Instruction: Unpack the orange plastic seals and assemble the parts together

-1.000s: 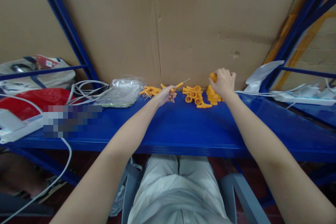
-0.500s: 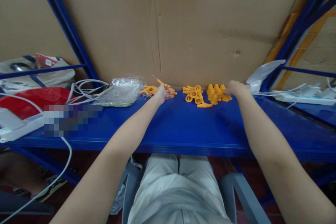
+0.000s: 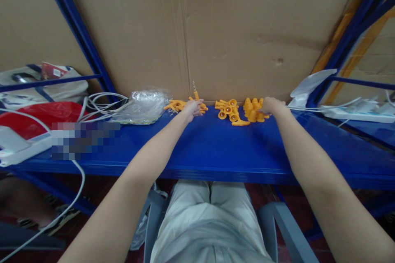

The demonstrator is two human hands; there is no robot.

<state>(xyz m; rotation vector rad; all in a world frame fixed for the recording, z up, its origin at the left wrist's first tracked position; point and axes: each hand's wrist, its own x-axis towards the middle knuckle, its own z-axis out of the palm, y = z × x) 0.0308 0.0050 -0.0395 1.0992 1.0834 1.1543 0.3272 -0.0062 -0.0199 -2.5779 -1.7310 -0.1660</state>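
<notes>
My left hand (image 3: 192, 109) is closed around an orange stick-like piece (image 3: 196, 95), which points upward with a thin spiral at its top. Beneath and beside that hand lies a pile of orange pieces (image 3: 176, 105), some with spirals. My right hand (image 3: 270, 106) is closed at the right edge of a cluster of orange cup-like pieces (image 3: 253, 111); what its fingers hold, if anything, is hidden. Between the hands lie several orange funnel-shaped pieces (image 3: 227, 110), with a curved orange piece (image 3: 240, 123) in front of them.
A clear plastic bag (image 3: 143, 107) lies left of the pile on the blue table (image 3: 222, 148). White cables (image 3: 103, 100) and a red bag (image 3: 52, 117) are farther left. A white power strip (image 3: 359, 115) is at right, and cardboard (image 3: 247, 28) stands behind.
The orange piece in my left hand has turned from slanting left to nearly upright. My right hand has moved slightly left and down at the cluster's right edge.
</notes>
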